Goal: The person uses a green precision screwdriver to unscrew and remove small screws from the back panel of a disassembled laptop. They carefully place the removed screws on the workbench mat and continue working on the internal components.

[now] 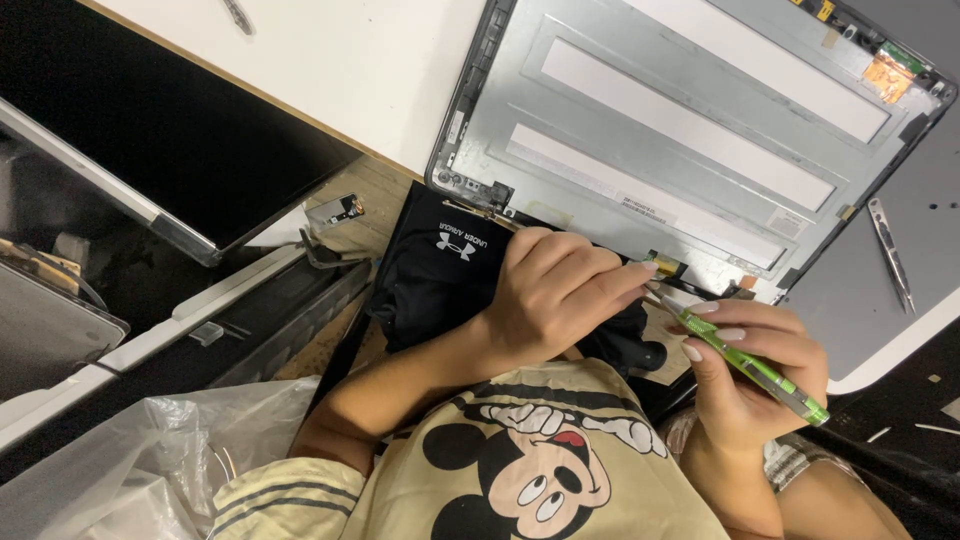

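Note:
A grey laptop lid shell (690, 130) lies inside-up on the white table, its near edge over my lap. My left hand (555, 290) rests at that near edge, fingers curled and pinching at a small part by the hinge area. My right hand (750, 375) grips a green screwdriver (750, 365), its tip pointing up-left toward the spot where my left fingertips meet the lid. A black cloth item (440, 275) lies under my left hand.
Metal tweezers (890, 255) lie on the grey surface at right. A dark flat panel (150, 130) and other laptop parts are stacked at left. A clear plastic bag (140, 460) sits at lower left. A loose hinge bracket (335, 212) lies near the table edge.

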